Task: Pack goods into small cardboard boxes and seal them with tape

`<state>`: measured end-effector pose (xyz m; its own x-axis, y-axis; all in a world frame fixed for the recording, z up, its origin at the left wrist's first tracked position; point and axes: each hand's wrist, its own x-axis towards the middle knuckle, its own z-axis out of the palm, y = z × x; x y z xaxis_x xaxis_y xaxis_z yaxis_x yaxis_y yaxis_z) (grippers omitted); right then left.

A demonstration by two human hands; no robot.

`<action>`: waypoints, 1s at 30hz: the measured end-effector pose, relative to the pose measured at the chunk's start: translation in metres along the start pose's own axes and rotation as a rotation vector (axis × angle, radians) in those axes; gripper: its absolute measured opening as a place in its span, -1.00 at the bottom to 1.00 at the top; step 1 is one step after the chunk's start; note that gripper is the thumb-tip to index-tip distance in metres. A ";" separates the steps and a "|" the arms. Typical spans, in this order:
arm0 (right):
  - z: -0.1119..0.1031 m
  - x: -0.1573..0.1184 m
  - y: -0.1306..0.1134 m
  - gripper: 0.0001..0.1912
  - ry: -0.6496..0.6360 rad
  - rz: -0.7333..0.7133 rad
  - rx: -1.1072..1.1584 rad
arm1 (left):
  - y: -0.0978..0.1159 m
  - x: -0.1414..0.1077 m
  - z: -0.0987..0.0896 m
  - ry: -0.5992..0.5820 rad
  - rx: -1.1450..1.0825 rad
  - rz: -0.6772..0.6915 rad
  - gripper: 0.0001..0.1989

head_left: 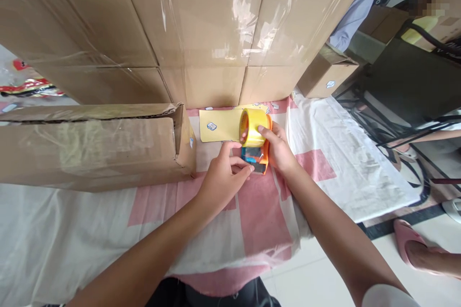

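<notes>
A tape dispenser (256,140) is being held between left hand (227,168) and right hand (280,149), a box (118,148) being supported leftward, cartons (212,14) beyond.

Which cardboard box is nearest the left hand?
The long brown cardboard box, its end beside the left hand; the clear-wrapped brown box stack stands farther back, and the small brown box is far right.

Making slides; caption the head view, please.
Right hand holds an orange dispenser with yellow tape, left hand at its near end, by a cardboard box.
</notes>
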<state>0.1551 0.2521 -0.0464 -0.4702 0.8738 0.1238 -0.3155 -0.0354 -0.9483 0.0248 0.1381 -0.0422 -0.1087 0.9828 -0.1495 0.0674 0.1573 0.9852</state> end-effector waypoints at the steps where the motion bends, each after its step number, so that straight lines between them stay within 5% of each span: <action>1: 0.000 -0.001 0.000 -0.78 0.024 0.004 -0.021 | 0.001 -0.001 0.000 -0.013 0.000 0.009 -0.60; 6: 0.004 -0.003 -0.004 -0.73 0.061 -0.002 -0.128 | 0.003 -0.006 0.003 -0.060 -0.027 0.054 -0.60; 17: 0.005 -0.001 -0.005 -0.69 -0.103 0.045 -0.131 | 0.006 -0.009 -0.002 -0.015 0.127 0.053 -0.64; 30: 0.005 -0.004 0.002 -0.66 0.126 -0.124 -0.275 | 0.002 -0.008 0.003 0.006 -0.051 -0.054 -0.75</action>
<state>0.1521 0.2459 -0.0477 -0.3307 0.9172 0.2222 -0.1215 0.1922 -0.9738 0.0290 0.1314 -0.0391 -0.1168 0.9724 -0.2019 0.0103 0.2045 0.9788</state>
